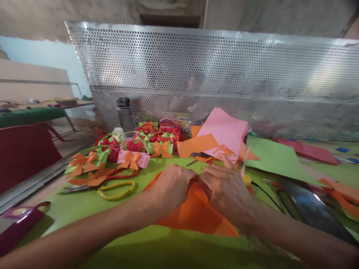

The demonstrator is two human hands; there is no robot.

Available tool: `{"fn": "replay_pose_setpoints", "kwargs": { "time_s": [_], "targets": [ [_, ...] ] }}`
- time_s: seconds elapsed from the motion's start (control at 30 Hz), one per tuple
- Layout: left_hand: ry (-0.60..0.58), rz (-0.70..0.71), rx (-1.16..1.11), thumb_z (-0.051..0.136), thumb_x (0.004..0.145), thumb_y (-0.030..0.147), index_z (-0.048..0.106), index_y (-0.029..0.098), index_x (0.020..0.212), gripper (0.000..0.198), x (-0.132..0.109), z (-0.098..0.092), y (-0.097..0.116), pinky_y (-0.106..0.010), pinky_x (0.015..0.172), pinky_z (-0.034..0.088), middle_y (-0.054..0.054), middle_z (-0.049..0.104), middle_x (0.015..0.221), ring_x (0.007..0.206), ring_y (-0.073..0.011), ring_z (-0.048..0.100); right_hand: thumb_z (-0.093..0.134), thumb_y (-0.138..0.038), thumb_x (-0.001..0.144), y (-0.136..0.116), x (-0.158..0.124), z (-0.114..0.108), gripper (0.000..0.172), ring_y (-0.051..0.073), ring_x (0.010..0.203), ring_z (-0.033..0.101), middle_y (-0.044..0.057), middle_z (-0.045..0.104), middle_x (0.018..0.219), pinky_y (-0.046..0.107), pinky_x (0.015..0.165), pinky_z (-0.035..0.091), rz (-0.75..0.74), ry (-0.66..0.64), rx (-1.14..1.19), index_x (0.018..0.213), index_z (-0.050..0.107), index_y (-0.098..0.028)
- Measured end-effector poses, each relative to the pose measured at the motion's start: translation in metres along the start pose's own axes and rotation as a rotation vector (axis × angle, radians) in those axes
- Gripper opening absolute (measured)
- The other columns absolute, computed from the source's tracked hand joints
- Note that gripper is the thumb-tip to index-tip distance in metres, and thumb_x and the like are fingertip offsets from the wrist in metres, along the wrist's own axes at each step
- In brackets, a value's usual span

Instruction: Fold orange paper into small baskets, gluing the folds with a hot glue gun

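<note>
Both hands pinch an orange sheet [193, 213] close to its upper edge; whether it is paper or felt I cannot tell. My left hand [174, 188] has its fingers curled closed on the sheet. Beside it, nearly touching, my right hand [224, 186] grips the same edge, with one finger raised. Part of the sheet is hidden under the hands, and its lower part spreads over the green table cover [134, 239]. To the left of my left hand lie scissors [116, 190] with a yellow handle loop. A yellow tool [246, 180] with a black cord sits just beyond my right hand.
Small bags with bows [133, 160] crowd the back left, near a grey bottle [126, 117]. Pink sheets [223, 127] and a light green sheet [277, 157] lie behind my hands. A dark phone-like slab [311, 205] is at right, a purple object [21, 228] at left.
</note>
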State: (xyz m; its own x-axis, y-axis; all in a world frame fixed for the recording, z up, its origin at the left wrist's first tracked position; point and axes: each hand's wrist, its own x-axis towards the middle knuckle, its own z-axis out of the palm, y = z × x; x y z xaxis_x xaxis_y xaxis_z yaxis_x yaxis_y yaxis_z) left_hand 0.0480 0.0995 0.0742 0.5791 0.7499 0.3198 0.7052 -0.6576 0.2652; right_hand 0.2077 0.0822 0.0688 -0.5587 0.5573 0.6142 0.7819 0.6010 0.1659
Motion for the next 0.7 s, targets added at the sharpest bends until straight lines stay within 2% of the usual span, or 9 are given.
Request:
{"fn": "replay_pose_setpoints", "kwargs": {
  "time_s": [0.17,0.33,0.53,0.63,0.7],
  "targets": [
    [0.051,0.052,0.109,0.045,0.071,0.004,0.058,0.014,0.059,0.020,-0.005,0.003,-0.003,-0.023,0.045,0.029,-0.001,0.060,0.052,0.045,-0.0124,0.051,0.041,0.001,0.063,-0.002,-0.001,-0.003,0.024,0.014,0.053,0.047,-0.001,0.055,0.054,0.041,0.086,0.030,0.007,-0.022,-0.013,0.060,0.055,-0.018],
    [0.116,0.074,0.162,0.047,0.075,0.008,0.055,0.015,0.057,0.020,-0.008,0.008,-0.001,-0.023,0.043,0.026,0.000,0.059,0.050,0.044,-0.0127,0.052,0.041,-0.001,0.070,-0.004,-0.001,-0.004,0.024,0.014,0.052,0.045,-0.001,0.053,0.053,0.040,0.083,0.033,-0.020,0.022,-0.041,0.058,0.053,-0.018],
    [0.179,0.118,0.107,0.047,0.077,0.011,0.057,0.015,0.057,0.022,-0.006,0.013,-0.006,-0.022,0.045,0.029,-0.001,0.059,0.051,0.046,-0.0122,0.053,0.038,-0.005,0.081,-0.001,-0.003,0.000,0.030,0.014,0.054,0.049,0.000,0.055,0.055,0.044,0.088,0.034,-0.028,-0.046,0.027,0.058,0.053,-0.017],
    [0.238,0.048,-0.038,0.048,0.078,0.012,0.060,0.015,0.062,0.020,0.001,0.001,-0.014,-0.021,0.049,0.034,-0.001,0.061,0.055,0.050,-0.0114,0.054,0.041,-0.021,0.088,0.009,0.001,-0.003,0.020,0.018,0.071,0.059,0.004,0.065,0.075,0.042,0.084,0.040,0.099,-0.010,0.273,0.080,0.060,-0.017],
    [0.272,-0.011,-0.099,0.047,0.080,0.015,0.061,0.015,0.065,0.021,0.007,-0.010,-0.021,-0.020,0.047,0.034,0.001,0.060,0.054,0.048,-0.0092,0.051,0.042,-0.030,0.090,0.016,0.005,-0.004,0.023,0.021,0.090,0.060,0.009,0.066,0.096,0.040,0.083,0.044,0.228,0.053,0.472,0.101,0.057,-0.018]
  ]
}}
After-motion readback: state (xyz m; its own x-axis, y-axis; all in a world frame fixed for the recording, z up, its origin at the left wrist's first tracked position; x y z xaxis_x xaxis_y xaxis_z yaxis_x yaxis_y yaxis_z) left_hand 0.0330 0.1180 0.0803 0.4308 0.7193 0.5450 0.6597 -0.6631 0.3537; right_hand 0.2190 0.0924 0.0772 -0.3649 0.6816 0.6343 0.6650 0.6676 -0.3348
